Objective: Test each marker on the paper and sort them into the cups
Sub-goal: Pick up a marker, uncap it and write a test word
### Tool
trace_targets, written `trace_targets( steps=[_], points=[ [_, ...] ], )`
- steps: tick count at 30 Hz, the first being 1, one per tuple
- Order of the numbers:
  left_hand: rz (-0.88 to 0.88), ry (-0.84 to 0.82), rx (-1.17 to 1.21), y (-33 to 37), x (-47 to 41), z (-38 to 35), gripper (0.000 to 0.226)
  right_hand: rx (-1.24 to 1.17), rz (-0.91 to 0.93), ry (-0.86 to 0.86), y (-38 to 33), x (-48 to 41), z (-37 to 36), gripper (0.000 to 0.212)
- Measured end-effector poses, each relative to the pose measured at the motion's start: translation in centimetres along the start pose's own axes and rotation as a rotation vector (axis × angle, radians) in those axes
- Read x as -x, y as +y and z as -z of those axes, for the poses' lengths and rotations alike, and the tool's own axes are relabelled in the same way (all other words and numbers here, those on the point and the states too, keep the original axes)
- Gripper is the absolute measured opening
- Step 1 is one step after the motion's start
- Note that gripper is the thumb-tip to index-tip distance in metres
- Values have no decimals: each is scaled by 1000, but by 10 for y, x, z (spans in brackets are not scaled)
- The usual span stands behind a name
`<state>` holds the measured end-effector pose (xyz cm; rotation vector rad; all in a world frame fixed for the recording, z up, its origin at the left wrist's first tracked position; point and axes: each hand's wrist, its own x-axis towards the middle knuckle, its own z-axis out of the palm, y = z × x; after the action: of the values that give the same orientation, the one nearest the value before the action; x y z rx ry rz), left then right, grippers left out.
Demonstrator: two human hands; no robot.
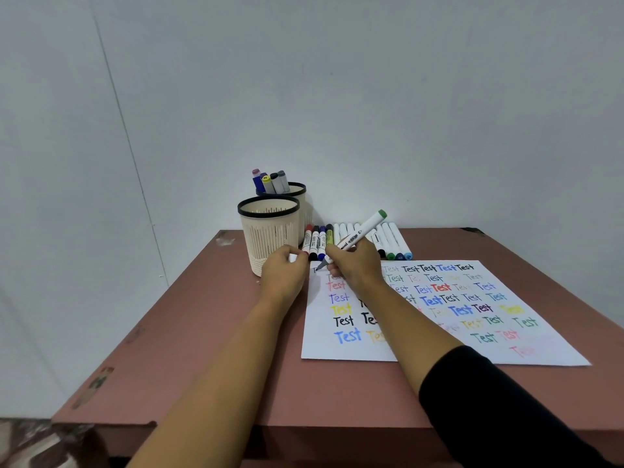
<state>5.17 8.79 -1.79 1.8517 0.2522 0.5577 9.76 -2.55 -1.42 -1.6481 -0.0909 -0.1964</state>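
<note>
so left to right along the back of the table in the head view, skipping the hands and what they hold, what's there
front cup → red-capped marker → black-capped marker → blue-capped marker → olive marker → green-capped marker → navy-capped marker → light-blue-capped marker

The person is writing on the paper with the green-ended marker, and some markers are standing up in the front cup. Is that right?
Not quite. The standing markers are in the back cup, not the front cup, which shows none sticking out. The rest holds: the right hand writes on the paper with the green-ended marker. The head view shows it.
</note>
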Motion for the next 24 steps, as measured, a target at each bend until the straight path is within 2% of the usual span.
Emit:
trace_targets(
  steps=[4, 7, 11, 18, 24],
  points=[
    [-9, -14, 5, -1, -1, -1, 18, -2, 4, 13, 1, 0, 0, 11],
    [-18, -17, -2, -2, -1, -1, 17, 2, 16, 24, 1, 0, -1, 17],
    [-29, -8, -19, -4, -3, -2, 11, 5, 11, -5, 0, 0, -1, 14],
    [-32, -12, -7, -7, -5, -2, 15, -26, 4, 55, 0, -1, 0, 18],
    [-35, -11, -10, -8, -6, -2, 15, -12, -10, 40, 1, -2, -1, 17]
  ],
)
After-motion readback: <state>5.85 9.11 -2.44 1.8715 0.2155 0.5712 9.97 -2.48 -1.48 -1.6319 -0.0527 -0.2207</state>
